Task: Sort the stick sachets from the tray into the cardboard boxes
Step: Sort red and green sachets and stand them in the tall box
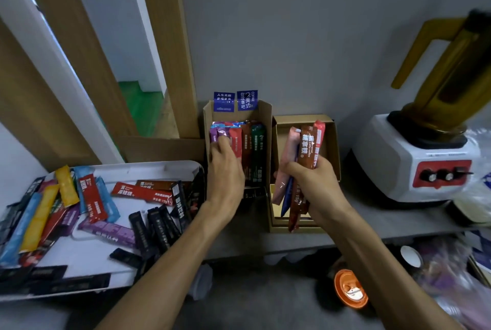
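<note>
A white tray (pixel 148 170) at the left holds several loose stick sachets (pixel 87 196) in red, blue, yellow, purple and black. Two open cardboard boxes stand against the wall. The left box (pixel 265 127) holds a row of sachets, purple through red and brown to green (pixel 256 154). My left hand (pixel 225 170) reaches into it, fingers resting on the purple sachets (pixel 219 133) at its left end. My right hand (pixel 310 178) grips a bundle of sachets (pixel 305 149), pink, brown, red and blue, upright over the right box (pixel 333 143).
A white blender base with red knob panel and an amber jug (pixel 425 157) stands at the right. Two blue sachets (pixel 236 101) stick up behind the left box. An orange lid (pixel 350 289) and a paper cup (pixel 410 256) lie below the grey counter edge.
</note>
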